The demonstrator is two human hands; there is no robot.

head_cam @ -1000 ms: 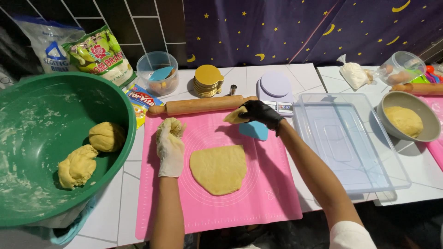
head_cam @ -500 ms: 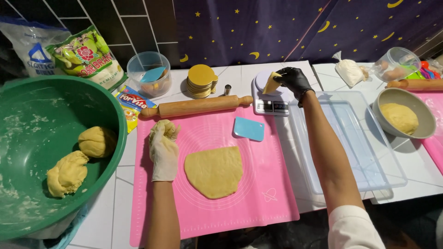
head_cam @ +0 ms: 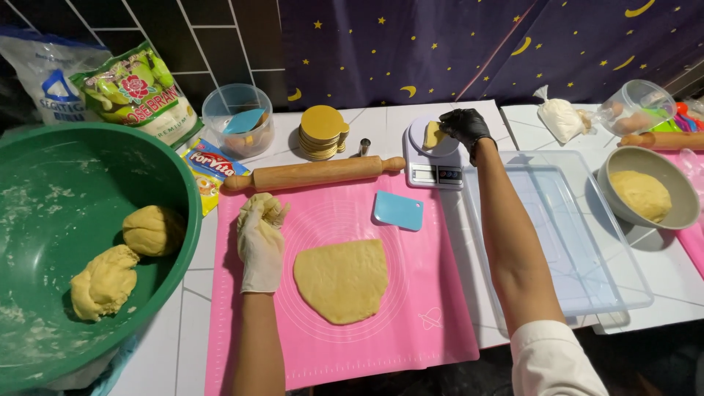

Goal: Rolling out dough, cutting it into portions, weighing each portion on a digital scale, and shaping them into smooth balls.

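At the far edge of the work surface, the right hand (head_cam: 464,126), in a black glove, is closed on a small piece of dough (head_cam: 433,135) and holds it on the round platform of the white kitchen scale (head_cam: 431,155). The piece is a short wedge; its long axis runs roughly toward and away from the person, and which end is the tip cannot be told. The scale stands just beyond the top right corner of the pink silicone mat (head_cam: 345,293).

The left hand (head_cam: 261,238), in a pale glove, rests on the mat's left part, its fingers curled shut around a lump of dough (head_cam: 264,207) at the fingertips. Just right of it lies a flattened dough sheet (head_cam: 342,279), roughly oval, its long axis running near to far. A blue scraper (head_cam: 398,210) lies flat between the sheet and the scale. A wooden rolling pin (head_cam: 314,174) lies crosswise along the mat's far edge, its right end near the scale.

Left of the mat, a green bowl (head_cam: 66,183) holds two dough balls (head_cam: 128,253). Right of the scale sits a clear plastic tray (head_cam: 565,235).
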